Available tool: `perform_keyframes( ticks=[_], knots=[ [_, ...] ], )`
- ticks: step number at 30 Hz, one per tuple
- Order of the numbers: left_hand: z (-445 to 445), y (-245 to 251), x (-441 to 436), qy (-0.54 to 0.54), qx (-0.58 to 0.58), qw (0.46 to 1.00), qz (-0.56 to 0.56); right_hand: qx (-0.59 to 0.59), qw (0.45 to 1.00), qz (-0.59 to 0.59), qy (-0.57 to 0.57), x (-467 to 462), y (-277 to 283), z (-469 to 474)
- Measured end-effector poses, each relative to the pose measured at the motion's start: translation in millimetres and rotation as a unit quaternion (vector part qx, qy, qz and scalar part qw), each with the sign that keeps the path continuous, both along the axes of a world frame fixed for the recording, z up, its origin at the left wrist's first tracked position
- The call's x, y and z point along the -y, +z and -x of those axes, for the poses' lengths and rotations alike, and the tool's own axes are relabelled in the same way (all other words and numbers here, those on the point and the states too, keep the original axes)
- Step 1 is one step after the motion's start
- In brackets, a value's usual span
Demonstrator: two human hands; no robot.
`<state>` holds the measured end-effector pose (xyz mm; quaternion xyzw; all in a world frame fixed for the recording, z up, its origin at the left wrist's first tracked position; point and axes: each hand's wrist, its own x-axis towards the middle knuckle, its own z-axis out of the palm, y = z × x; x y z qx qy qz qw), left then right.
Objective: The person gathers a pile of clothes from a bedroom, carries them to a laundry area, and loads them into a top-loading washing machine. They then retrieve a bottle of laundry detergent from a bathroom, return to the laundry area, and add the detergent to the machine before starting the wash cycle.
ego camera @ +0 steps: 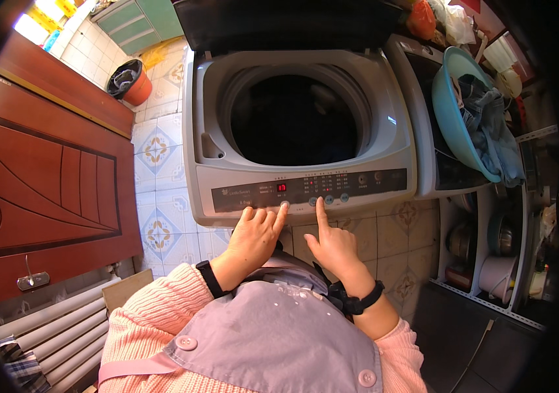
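Observation:
A top-loading washing machine (304, 172) stands before me with its dark lid (284, 24) raised, and its drum (294, 120) is dark inside, with something pale and blurred at the upper right. Red lights glow on its control panel (260, 190). My left hand (255, 233) rests at the panel's front edge, its index fingertip on a round button (285, 204) below the lit display. My right hand (334, 243) points its index finger at the row of buttons further right, the tip between two of them; whether it touches is unclear. Neither hand holds anything.
On a second machine (419, 123) at the right, a light blue basin (449, 118) holds denim clothes (488, 127), partly hanging over its rim. A shelf rack (478, 255) with pots stands below. At left are a red-brown door (53, 177), a white radiator (63, 334) and a lined red bucket (139, 88).

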<state>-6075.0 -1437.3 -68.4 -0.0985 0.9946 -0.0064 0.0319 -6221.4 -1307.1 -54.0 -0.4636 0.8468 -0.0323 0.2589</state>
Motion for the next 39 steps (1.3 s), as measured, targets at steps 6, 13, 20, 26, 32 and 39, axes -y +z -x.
perform_keyframes(
  ticks=[6, 13, 20, 26, 32, 39],
  knots=[
    [0.4, -0.5, 1.1, 0.010, -0.021, 0.999, -0.029, 0.003, 1.000, 0.003, -0.001, 0.1, 0.0, -0.3],
    [-0.5, 0.0, 1.2, -0.001, -0.014, 1.000, -0.015, 0.007, 1.000, 0.004, -0.003, -0.1, -0.3, -0.6],
    [-0.4, -0.2, 1.3, 0.000, -0.012, 1.000, -0.013, 0.004, 1.000, 0.000, -0.003, -1.4, -1.6, -0.6],
    [-0.6, 0.2, 1.9, -0.003, -0.014, 1.000, -0.012, 0.009, 1.000, -0.005, -0.004, -0.6, -1.1, -0.2],
    [-0.7, -1.4, 1.6, 0.002, 0.001, 1.000, -0.026, 0.014, 1.000, -0.011, -0.006, -0.6, -0.7, -0.3],
    [-1.1, -2.0, 1.7, 0.002, -0.021, 0.999, -0.029, 0.015, 1.000, 0.000, -0.004, -1.3, -0.8, 0.2]
  ],
)
